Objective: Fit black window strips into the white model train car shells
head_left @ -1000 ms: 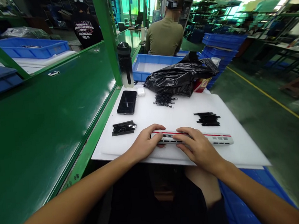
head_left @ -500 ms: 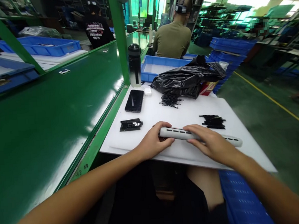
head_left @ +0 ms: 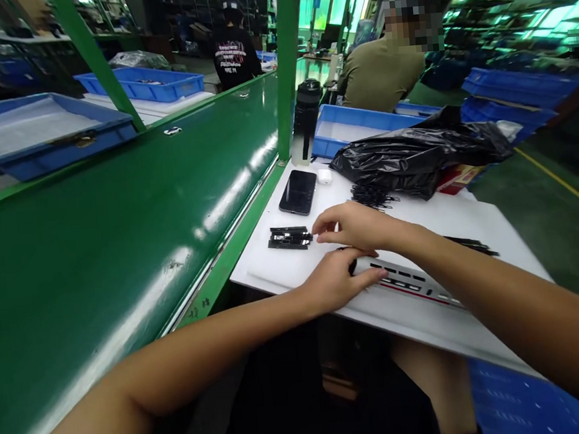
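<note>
Ok so on the white plastic board [head_left: 269, 275] sitting on the green counter [head_left: 121, 237], there's a long white slotted bar [head_left: 409, 282] with a red stripe, lying flat and running off to the right. My left hand [head_left: 337, 281] is on its near end with the fingers [head_left: 369, 276] loosely curled, and honestly can't tell if that's a real grip or just resting. Right hand [head_left: 353, 229] hovers above it, fingers [head_left: 323, 226] half open and holding nothing, tips just beside a stack of black slotted pieces [head_left: 290, 238]. Further up the board there's a phone [head_left: 296, 192], a white earbud case [head_left: 324, 176], a pile of thin black clips [head_left: 371, 196], and a black plastic bag [head_left: 415, 160].
</note>
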Motion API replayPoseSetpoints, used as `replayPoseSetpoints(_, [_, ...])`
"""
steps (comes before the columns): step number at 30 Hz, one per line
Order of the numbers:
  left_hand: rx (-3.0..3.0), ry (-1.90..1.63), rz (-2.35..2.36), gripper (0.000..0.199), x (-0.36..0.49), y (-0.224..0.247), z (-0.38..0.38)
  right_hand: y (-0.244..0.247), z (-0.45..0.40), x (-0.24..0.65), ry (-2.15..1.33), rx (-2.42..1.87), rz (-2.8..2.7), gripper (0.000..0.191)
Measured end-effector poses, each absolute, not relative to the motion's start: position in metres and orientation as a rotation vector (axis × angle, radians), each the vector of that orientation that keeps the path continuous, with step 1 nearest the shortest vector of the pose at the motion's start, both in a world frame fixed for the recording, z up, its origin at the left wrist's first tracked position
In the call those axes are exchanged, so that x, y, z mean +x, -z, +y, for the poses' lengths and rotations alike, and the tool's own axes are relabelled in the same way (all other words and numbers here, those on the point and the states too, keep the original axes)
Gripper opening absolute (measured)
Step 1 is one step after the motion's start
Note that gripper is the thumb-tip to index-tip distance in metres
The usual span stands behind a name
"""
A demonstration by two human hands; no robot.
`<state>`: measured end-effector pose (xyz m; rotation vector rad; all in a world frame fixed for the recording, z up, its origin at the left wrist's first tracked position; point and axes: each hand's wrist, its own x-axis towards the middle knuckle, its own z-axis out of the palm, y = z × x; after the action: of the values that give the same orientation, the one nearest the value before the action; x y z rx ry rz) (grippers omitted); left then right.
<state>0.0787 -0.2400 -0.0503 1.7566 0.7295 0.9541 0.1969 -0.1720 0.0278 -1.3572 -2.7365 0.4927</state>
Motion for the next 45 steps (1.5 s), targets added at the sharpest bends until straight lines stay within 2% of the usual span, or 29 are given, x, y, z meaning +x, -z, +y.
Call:
replayPoseSetpoints(8, [1.791, -0.925, 0.759, 0.050, 0.076, 0.046, -0.242, -0.020, -0.163, 0.134, -0.185, -1.264, -3.105, 0.016])
replayPoseSetpoints(11, [1.785, -0.955, 0.692, 0.051, 0.075, 0.047, -0.244, -0.023, -0.171, 0.123, -0.073, -1.256, -3.183, 0.013])
replayPoseSetpoints(15, [1.801, -0.958, 0.660, 0.049, 0.075, 0.050, -0.244, -0.031, -0.180, 0.119, 0.007, -1.279, -3.177, 0.019])
replayPoseSetpoints(18, [1.795, -0.985, 0.676, 0.047, 0.075, 0.048, -0.244, -0.041, -0.185, 0.134, 0.031, -1.332, -3.054, 0.021])
replayPoseSetpoints(23, [1.632, -0.782, 0.740, 0.041, 0.076, 0.045, -0.240, -0.060, -0.213, 0.201, -0.130, -1.331, -2.419, 0.013])
replayPoseSetpoints(27, [1.461, -0.715, 0.707, 0.039, 0.077, 0.044, -0.234, -0.052, -0.256, 0.259, 0.031, -1.468, -2.170, 0.015])
replayPoseSetpoints(31, [1.383, -0.698, 0.719, 0.039, 0.076, 0.044, -0.232, -0.020, -0.294, 0.293, 0.063, -1.385, -2.231, 0.011])
replayPoseSetpoints(35, [1.448, -0.708, 0.721, 0.037, 0.076, 0.043, -0.234, 0.005, -0.312, 0.306, 0.051, -1.301, -2.281, 0.018])
replayPoseSetpoints(45, [1.622, -0.705, 0.720, 0.032, 0.074, 0.038, -0.238, 0.008, -0.307, 0.295, 0.021, -1.284, -2.249, 0.014])
